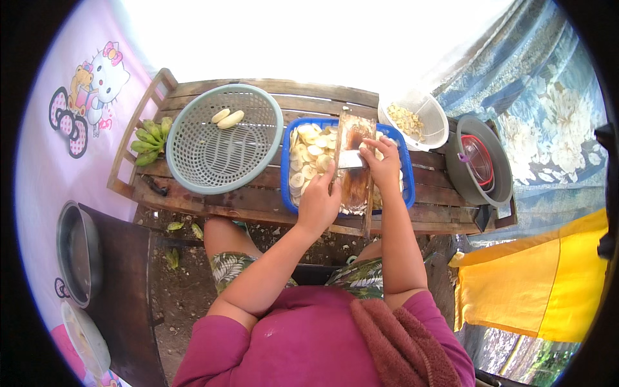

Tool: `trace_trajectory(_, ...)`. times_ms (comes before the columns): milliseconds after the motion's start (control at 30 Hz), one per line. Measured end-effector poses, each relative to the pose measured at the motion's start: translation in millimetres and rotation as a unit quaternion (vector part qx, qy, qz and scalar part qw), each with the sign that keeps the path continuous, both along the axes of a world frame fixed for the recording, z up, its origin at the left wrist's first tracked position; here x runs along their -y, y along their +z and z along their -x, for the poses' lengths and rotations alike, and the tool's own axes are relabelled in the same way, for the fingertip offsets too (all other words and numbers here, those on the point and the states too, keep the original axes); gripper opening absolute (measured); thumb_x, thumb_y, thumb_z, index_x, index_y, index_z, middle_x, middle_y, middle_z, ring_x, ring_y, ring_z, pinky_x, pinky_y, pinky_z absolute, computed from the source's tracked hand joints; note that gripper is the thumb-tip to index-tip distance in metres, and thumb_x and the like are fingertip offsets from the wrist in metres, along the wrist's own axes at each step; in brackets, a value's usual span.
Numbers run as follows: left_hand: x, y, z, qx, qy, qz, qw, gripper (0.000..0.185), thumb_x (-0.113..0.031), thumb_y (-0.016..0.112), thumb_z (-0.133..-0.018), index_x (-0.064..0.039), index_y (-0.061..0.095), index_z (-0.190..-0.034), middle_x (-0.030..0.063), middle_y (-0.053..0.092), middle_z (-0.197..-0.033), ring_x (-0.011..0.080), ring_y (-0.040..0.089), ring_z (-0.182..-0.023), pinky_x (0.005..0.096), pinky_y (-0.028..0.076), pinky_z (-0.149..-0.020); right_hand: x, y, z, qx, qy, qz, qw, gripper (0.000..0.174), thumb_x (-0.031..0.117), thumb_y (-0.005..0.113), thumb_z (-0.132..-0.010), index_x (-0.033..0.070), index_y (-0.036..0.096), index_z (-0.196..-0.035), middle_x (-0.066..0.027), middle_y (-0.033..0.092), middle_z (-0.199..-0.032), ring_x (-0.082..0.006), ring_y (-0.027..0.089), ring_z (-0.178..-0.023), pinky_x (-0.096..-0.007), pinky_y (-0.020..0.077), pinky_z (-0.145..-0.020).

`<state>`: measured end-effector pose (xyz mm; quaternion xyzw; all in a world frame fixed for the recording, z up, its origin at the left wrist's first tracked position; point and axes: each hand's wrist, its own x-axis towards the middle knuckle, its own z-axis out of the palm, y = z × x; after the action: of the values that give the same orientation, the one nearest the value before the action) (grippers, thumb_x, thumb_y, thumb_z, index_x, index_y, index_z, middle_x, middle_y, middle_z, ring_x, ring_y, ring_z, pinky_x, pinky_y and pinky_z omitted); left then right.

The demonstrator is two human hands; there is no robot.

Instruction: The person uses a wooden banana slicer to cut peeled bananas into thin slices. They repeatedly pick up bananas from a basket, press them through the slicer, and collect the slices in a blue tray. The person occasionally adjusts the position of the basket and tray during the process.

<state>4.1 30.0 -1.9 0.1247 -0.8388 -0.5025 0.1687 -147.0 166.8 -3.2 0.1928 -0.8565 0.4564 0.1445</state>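
A wooden mandoline slicer (354, 192) with a flat metal blade (351, 159) across its middle lies over a blue plastic basket (286, 166). Thin round banana slices (309, 145) fill the basket on the slicer's left, and more show at its right. My left hand (320, 205) grips the left edge of the slicer board, just below the blade. My right hand (384, 162) is at the blade's right end, fingers bent over the board. Those fingers hide whatever may lie beneath them.
Left of the basket, a grey-green colander (193, 181) holds two peeled bananas (231, 119) on the slatted wooden bench (232, 203). Green bananas (149, 140) lie at the bench's left end. A white strainer (437, 118) with pale pieces and a grey basin (454, 164) stand at right.
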Motion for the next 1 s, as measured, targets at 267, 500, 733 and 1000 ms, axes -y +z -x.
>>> trace_trajectory(267,0,-1,-1,-0.025,0.002,-0.015,1.0,0.047,-0.018,0.055,-0.095,-0.005,0.052,-0.14,0.0217,0.062,-0.099,0.0375,0.062,-0.091,0.0438,0.05,-0.08,-19,3,-84,-0.009,0.002,-0.058,0.998,0.027,0.028,0.081,-0.078,0.016,0.078,-0.102,-0.0186,0.052,-0.133,-0.0397,0.04,-0.132,-0.0483,0.0332,-0.109)
trace_trajectory(500,0,2,0,0.01,-0.011,-0.016,1.0,0.047,-0.019,0.055,-0.095,-0.005,0.052,-0.14,0.0217,0.063,-0.099,0.037,0.062,-0.093,0.0438,0.049,-0.081,2,0,-23,-0.027,-0.062,-0.064,0.996,0.027,0.032,0.08,-0.078,0.019,0.078,-0.102,-0.0169,0.057,-0.127,-0.0344,0.05,-0.122,-0.0449,0.0372,-0.104)
trace_trajectory(733,0,5,0,-0.004,0.0,0.002,1.0,0.047,-0.019,0.056,-0.095,-0.005,0.052,-0.14,0.0208,0.063,-0.098,0.0366,0.062,-0.091,0.0436,0.049,-0.08,-3,6,-48,-0.006,-0.043,-0.063,0.997,0.028,0.034,0.078,-0.08,0.018,0.078,-0.103,-0.0155,0.057,-0.126,-0.0339,0.05,-0.121,-0.045,0.0367,-0.104)
trace_trajectory(1000,0,0,0,0.026,-0.01,-0.004,1.0,0.046,-0.018,0.056,-0.095,-0.006,0.052,-0.139,0.0233,0.063,-0.1,0.039,0.063,-0.093,0.0437,0.05,-0.081,-6,-3,-54,-0.058,-0.061,-0.087,0.993,0.025,0.031,0.079,-0.079,0.015,0.079,-0.099,-0.0154,0.058,-0.126,-0.0338,0.048,-0.124,-0.0431,0.0383,-0.104)
